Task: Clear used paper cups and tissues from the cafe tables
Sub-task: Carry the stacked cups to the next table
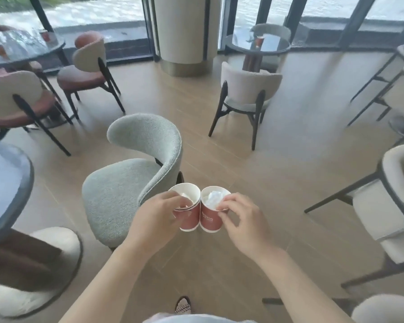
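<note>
- Two red paper cups are held side by side in the lower middle of the frame, their walls touching, above the wooden floor (pixel 254 173). These are the left cup (pixel 191 219) and the right cup (pixel 210 220).
- The left hand (pixel 156 221) grips the left cup, with fingertips hooked over its near rim and the other fingers curled against its wall. A second rim shows just under the top one, so this may be a nested pair.
- The right hand (pixel 241 221) pinches the near rim of the right cup between thumb and fingertips, with the remaining fingers curled below.
- Each cup holds crumpled white paper. The left tissue (pixel 185 195) is partly hidden by the fingers, and the right tissue (pixel 214 198) fills much of its cup's mouth.
- A grey-green chair (pixel 126 185) stands just behind the cups, its curved back nearest them.
- At the upper left of the frame, a dark round table (pixel 21 54) carries a blurred upper-left cup (pixel 46 36), reddish in colour. Brown-seated chairs stand around the table.
- Right of centre at the top, a small round table (pixel 273 51) bears an upper-right cup (pixel 259 41), also reddish. A pale chair (pixel 247 89) stands in front of it.
- The rim of a near table (pixel 21 180) curves in at the left edge of the frame.
- A sandalled foot (pixel 183 305) shows at the bottom centre.
</note>
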`<state>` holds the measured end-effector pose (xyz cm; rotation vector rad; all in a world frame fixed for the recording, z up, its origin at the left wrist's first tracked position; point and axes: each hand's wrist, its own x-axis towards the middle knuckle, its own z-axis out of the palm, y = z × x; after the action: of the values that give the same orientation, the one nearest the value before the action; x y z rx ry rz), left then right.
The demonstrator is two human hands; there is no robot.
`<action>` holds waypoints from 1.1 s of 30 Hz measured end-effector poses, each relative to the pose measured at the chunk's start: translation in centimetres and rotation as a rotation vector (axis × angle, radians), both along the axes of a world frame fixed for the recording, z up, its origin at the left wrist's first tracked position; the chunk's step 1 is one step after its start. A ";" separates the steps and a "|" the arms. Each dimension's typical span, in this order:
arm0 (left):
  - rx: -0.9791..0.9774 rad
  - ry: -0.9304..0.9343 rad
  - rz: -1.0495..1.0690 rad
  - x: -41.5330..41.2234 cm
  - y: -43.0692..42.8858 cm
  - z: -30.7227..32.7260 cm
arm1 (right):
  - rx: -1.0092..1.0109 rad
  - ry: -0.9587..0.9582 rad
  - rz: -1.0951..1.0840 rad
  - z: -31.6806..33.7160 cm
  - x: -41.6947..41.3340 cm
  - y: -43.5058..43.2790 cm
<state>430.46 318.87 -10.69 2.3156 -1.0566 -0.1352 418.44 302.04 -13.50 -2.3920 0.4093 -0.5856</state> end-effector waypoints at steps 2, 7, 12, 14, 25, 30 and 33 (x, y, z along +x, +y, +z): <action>0.002 -0.007 -0.061 3.8 -3.3 0.3 | -0.016 -0.020 -0.048 0.3 3.1 -2.7; 0.025 0.000 -0.177 11.0 -12.1 0.0 | -0.026 -0.012 -0.165 0.2 8.6 -9.7; 0.022 0.003 -0.268 18.8 -22.6 -1.3 | -0.026 -0.025 -0.264 -1.0 14.9 -19.3; 0.010 0.000 -0.275 22.2 -27.3 -1.7 | -0.033 -0.025 -0.272 -1.2 18.2 -23.8; -0.074 -0.009 -0.066 42.2 -46.6 -0.7 | -0.066 -0.032 -0.085 0.7 40.9 -45.4; -0.092 -0.008 0.053 52.0 -49.3 -0.9 | -0.080 -0.022 0.050 0.6 52.9 -49.7; -0.103 -0.021 0.138 59.4 -50.5 -1.3 | -0.104 -0.050 0.095 0.7 61.4 -51.7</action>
<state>489.86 268.38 -11.96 2.2926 -0.8891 -0.0019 479.84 250.30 -12.77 -2.4751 0.2473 -0.6354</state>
